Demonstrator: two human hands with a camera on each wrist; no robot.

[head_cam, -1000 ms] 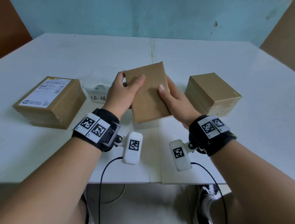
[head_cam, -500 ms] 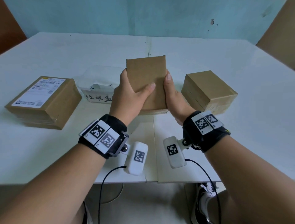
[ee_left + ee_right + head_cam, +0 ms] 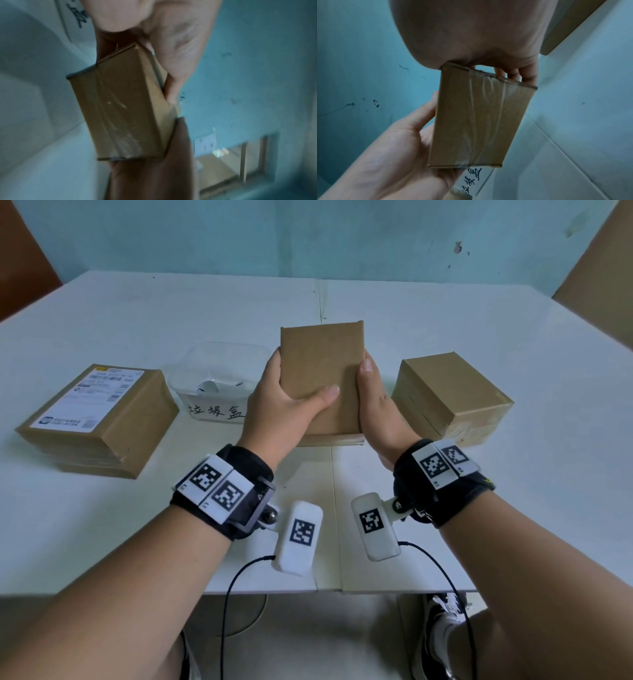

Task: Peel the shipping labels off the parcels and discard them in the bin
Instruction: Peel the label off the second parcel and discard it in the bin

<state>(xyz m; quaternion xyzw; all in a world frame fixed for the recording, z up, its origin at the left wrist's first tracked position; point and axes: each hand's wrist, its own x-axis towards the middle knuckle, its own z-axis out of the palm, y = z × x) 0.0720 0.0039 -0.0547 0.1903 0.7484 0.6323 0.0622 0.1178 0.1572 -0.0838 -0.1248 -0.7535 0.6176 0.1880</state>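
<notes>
Both hands hold a small flat brown parcel [image 3: 322, 364] above the table's middle. My left hand [image 3: 291, 402] grips its left edge, thumb across the top face. My right hand [image 3: 373, 402] grips its right edge, thumb along the side. The face toward me is plain cardboard, and no label shows on it. In the wrist views the parcel's [image 3: 123, 108] taped side [image 3: 477, 121] shows clear tape only. A larger parcel [image 3: 99, 419] at the left bears a white shipping label [image 3: 85, 398]. The clear plastic bin [image 3: 219, 381] with handwritten characters stands behind my left hand.
A squat brown box [image 3: 452, 398] without a visible label sits right of my right hand. The white table [image 3: 445, 309] stretches back to a blue-green wall. Cables hang from the wrist cameras over the table's front edge.
The held parcel has turned from tilted to nearly square and moved slightly away from me. Both hands have slid down along its sides.
</notes>
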